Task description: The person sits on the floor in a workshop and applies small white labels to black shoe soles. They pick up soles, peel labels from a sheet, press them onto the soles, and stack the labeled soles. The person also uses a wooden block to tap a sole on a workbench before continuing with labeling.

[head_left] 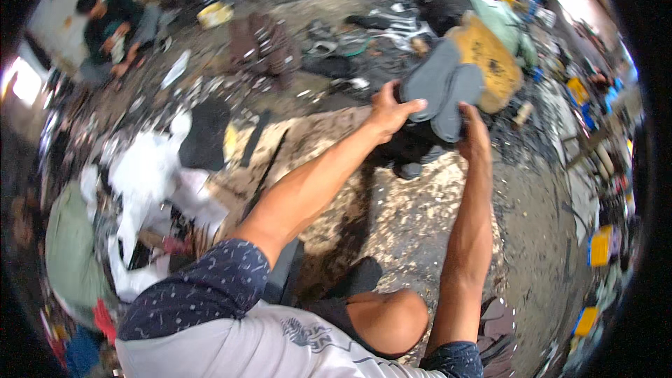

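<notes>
Two grey shoe soles (pixel 430 82), overlapping and fanned slightly apart, are held out at arm's length over the far end of the worn board. My left hand (pixel 392 110) grips their left edge, its thumb lying on the upper face and its fingers hidden beneath. On the other side, my right hand (pixel 475 131) closes on the right edge of the nearer sole, fingertips toward its rim. Below the soles is a dark pile (pixel 409 145), blurred, with small rounded dark pieces at its near end; I cannot make out what it is.
The speckled, worn board (pixel 420 203) lies before my knee. A yellow slab (pixel 490 63) stands beyond my right hand. White sheets (pixel 143 175) and a black flat piece (pixel 204 134) lie left. Brown soles (pixel 262 45) lie farther off. Another person (pixel 112 35) sits far left.
</notes>
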`<action>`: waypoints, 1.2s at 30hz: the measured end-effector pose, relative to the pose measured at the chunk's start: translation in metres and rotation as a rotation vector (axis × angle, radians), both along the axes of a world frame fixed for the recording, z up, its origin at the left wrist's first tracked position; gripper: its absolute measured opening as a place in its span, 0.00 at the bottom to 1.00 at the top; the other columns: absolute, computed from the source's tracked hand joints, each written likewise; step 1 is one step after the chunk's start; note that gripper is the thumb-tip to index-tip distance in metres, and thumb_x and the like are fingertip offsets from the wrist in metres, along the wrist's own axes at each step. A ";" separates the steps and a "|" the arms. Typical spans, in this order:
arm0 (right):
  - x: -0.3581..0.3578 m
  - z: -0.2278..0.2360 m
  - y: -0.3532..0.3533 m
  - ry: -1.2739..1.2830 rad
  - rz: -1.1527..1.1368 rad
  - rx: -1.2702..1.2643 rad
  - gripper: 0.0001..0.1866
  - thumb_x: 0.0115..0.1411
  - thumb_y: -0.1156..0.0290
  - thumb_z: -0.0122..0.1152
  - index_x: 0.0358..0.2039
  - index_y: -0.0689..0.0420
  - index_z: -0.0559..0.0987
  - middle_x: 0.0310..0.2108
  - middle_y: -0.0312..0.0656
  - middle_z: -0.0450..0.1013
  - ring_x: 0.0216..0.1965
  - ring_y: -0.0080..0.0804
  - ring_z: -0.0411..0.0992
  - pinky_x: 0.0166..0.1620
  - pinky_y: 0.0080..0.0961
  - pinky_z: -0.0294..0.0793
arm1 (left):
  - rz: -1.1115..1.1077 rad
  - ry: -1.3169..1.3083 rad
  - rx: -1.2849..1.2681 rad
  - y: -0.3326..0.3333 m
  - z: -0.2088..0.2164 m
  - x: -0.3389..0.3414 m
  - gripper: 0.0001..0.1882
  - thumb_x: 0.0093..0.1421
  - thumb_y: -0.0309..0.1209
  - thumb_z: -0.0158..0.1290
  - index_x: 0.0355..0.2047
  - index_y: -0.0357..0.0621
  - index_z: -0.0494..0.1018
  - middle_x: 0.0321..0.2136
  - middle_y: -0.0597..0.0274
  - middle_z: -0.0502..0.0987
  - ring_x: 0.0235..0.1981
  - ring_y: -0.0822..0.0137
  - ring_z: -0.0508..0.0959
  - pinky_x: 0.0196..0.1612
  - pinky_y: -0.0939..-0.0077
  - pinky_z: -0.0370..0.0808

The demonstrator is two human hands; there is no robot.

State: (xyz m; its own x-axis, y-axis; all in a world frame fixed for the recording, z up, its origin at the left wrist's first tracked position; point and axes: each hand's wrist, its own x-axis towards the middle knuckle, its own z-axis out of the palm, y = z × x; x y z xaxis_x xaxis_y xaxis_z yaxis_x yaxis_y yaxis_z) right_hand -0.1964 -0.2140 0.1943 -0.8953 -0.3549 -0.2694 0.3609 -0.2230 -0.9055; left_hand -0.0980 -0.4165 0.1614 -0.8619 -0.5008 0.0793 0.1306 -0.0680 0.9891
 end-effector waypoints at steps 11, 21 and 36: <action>0.277 -0.192 -0.012 -0.052 0.384 0.161 0.40 0.57 0.57 0.73 0.62 0.64 0.66 0.57 0.47 0.70 0.57 0.39 0.67 0.61 0.39 0.64 | 0.243 -0.032 0.014 -0.125 0.020 0.325 0.50 0.50 0.29 0.69 0.68 0.47 0.51 0.55 0.46 0.65 0.54 0.56 0.72 0.56 0.59 0.74; 0.262 -0.102 -0.016 0.515 0.540 0.323 0.43 0.62 0.67 0.67 0.74 0.53 0.56 0.73 0.54 0.53 0.72 0.46 0.54 0.71 0.39 0.53 | -0.210 -0.169 -0.413 -0.111 -0.018 0.359 0.43 0.51 0.35 0.68 0.65 0.44 0.61 0.57 0.52 0.74 0.60 0.61 0.72 0.64 0.63 0.67; 0.280 -0.214 0.059 -0.325 -0.069 0.275 0.54 0.59 0.59 0.74 0.74 0.58 0.46 0.65 0.56 0.61 0.63 0.47 0.65 0.64 0.42 0.64 | 1.023 -0.542 0.835 -0.287 -0.175 0.465 0.30 0.66 0.54 0.51 0.53 0.40 0.70 0.53 0.45 0.77 0.52 0.54 0.80 0.54 0.55 0.78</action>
State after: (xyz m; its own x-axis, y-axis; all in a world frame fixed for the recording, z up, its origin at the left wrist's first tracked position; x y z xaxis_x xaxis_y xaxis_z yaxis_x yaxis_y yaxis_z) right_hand 0.0834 -0.1550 -0.0202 -0.7674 -0.1725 -0.6176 0.6299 -0.0226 -0.7764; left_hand 0.3674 -0.7036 -0.0131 0.0737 -0.6452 -0.7604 0.1016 -0.7537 0.6494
